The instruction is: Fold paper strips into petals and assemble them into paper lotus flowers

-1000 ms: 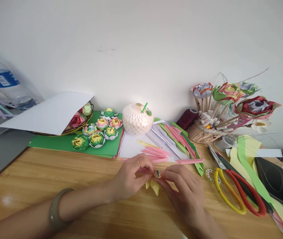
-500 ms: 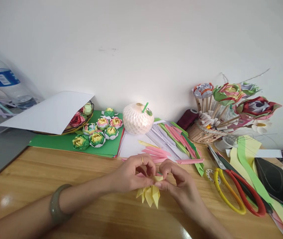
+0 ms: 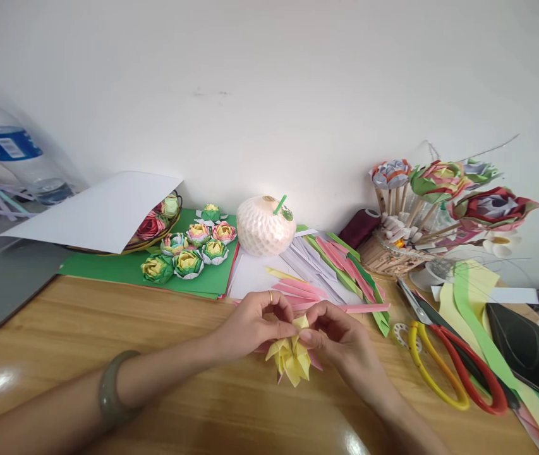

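A yellow folded-paper flower [image 3: 294, 361], with pink petals showing at its edges, is held up over the wooden table. My left hand [image 3: 262, 322] pinches its upper left side between thumb and fingers; a ring and a bangle are on that arm. From the right, my right hand [image 3: 338, 335] pinches the flower near a raised yellow petal. Both sets of fingertips almost meet at the top of the flower, partly hiding it. Just beyond my hands lie pink folded paper strips [image 3: 300, 289].
Several finished paper flowers [image 3: 187, 264] sit on green paper [image 3: 108, 273]. A white textured ball [image 3: 266, 230] stands by the wall. Scissors [image 3: 444, 354] lie right, below a basket [image 3: 387, 253] of stemmed paper flowers. A bottle [image 3: 11, 148] leans at left.
The flower has tilted, so its yellow petals face me more and pink ones show at the sides. My fingers have shifted slightly along its top. The view has moved a little.
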